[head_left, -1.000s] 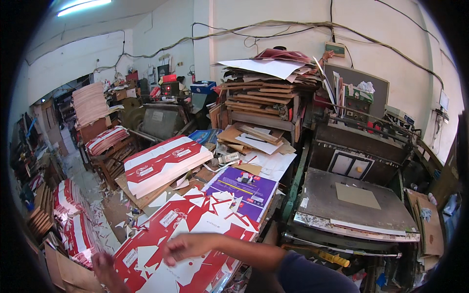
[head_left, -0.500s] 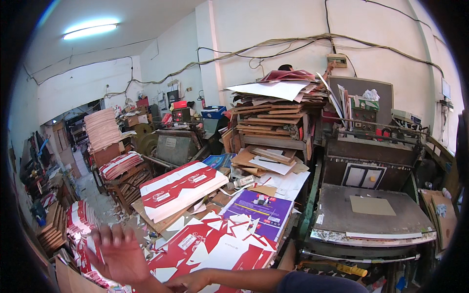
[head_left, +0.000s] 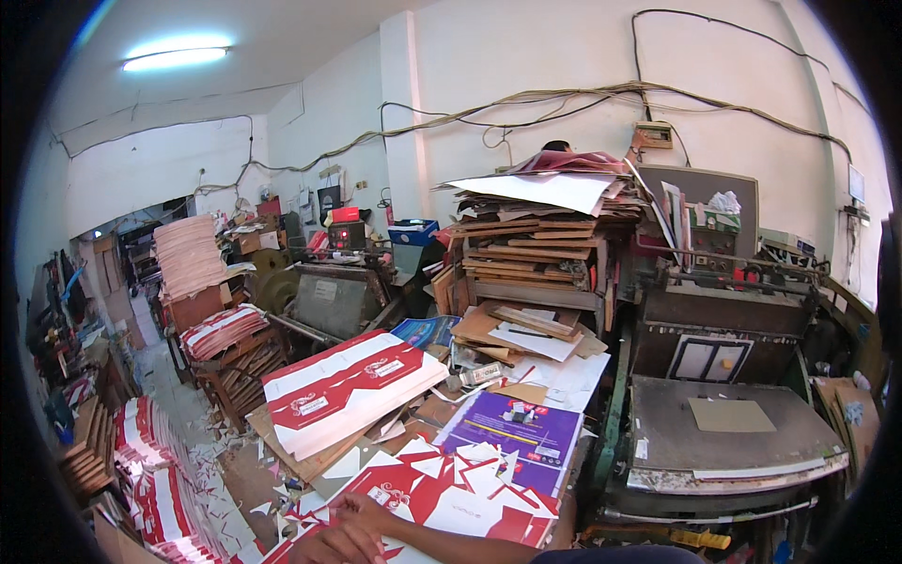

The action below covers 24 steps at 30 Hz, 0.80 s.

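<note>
My right hand reaches in from the lower right over red-and-white printed card sheets. Its fingers are bent and drawn together; anything in them is hidden. Close against it at the lower edge is my left hand, knuckles up and fingers curled, partly cut off by the frame. What it holds, if anything, I cannot make out. Loose white and red cut-off scraps lie on the sheets just beyond my hands. Behind the hands rests a neat stack of red-and-white printed card on a board.
A purple printed sheet and a small bottle lie beyond the scraps. A heavy press with a flat bed stands right. Stacked boards rise behind, another person's hand above them. Printed piles stand on the left floor.
My left hand, raised with fingers spread, has come down to the right beside my right hand, its fingers now curled. The whole view has shifted slightly.
</note>
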{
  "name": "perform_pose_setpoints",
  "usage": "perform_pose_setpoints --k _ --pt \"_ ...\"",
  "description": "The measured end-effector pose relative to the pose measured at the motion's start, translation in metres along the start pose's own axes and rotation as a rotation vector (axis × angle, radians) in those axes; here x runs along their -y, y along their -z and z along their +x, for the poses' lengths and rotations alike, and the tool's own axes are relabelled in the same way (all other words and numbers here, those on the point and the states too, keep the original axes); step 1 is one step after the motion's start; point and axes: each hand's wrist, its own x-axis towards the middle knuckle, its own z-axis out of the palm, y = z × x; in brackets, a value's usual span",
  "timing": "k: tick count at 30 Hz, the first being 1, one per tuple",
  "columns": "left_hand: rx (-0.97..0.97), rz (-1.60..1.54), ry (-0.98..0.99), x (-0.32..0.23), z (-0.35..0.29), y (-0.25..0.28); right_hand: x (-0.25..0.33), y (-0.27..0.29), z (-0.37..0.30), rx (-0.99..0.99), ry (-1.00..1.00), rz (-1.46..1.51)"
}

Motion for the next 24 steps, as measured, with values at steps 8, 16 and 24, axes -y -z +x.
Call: perform_pose_setpoints --k 8,16,24 --pt "-0.005 0.146 -0.024 0.001 0.011 0.019 0.015 -0.032 -0.016 0.059 -0.038 0.091" --pt "-0.097 0.286 0.074 -0.001 0.007 -0.022 0.026 -0.032 -0.018 0.046 -0.082 -0.083" --pt "0.285 0.408 -0.134 0.01 0.022 -0.013 0.05 -0.028 -0.024 0.016 -0.122 -0.149"
